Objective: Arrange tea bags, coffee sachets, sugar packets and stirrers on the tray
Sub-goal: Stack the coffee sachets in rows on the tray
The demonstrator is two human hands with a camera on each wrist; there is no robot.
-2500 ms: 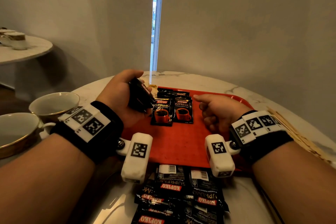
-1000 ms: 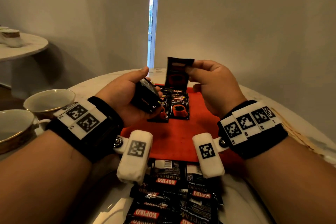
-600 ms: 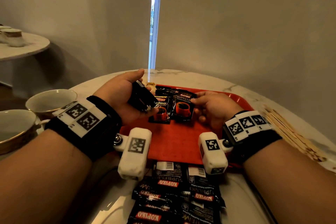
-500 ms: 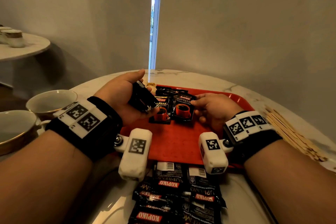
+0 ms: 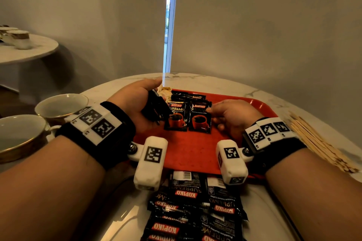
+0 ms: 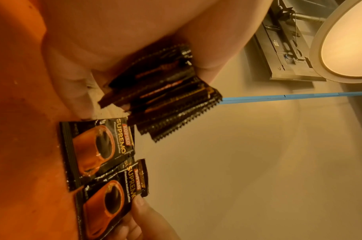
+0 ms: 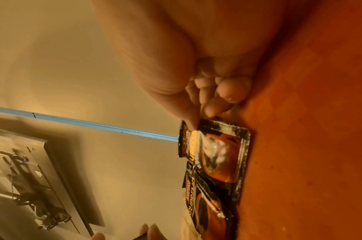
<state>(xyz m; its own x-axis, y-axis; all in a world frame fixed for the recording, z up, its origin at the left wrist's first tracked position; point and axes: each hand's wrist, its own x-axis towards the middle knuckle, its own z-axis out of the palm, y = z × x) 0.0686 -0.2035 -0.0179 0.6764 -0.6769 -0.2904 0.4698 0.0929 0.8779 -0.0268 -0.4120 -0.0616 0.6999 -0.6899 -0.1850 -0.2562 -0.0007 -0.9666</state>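
A red tray (image 5: 195, 152) lies on the marble table. Two black Kopiko coffee sachets lie face up, side by side, on its far half: the left sachet (image 5: 175, 116) and the right sachet (image 5: 200, 118). More sachets (image 5: 188, 97) lie behind them. My left hand (image 5: 135, 101) grips a stack of coffee sachets (image 5: 154, 107) over the tray's left edge; the stack (image 6: 161, 95) shows edge-on in the left wrist view. My right hand (image 5: 231, 115) pinches the right sachet (image 7: 219, 151) at its upper right corner, thumb on top.
A loose pile of coffee sachets (image 5: 195, 207) lies on the table in front of the tray. Wooden stirrers (image 5: 317, 143) lie to the right of it. Two cups (image 5: 62, 105) (image 5: 19, 135) stand at the left. A pale packet (image 5: 165, 91) sits at the tray's far left corner.
One second ago my right hand held a sachet up in the air; it has come down and laid it on the tray beside the left sachet. The left hand has barely moved.
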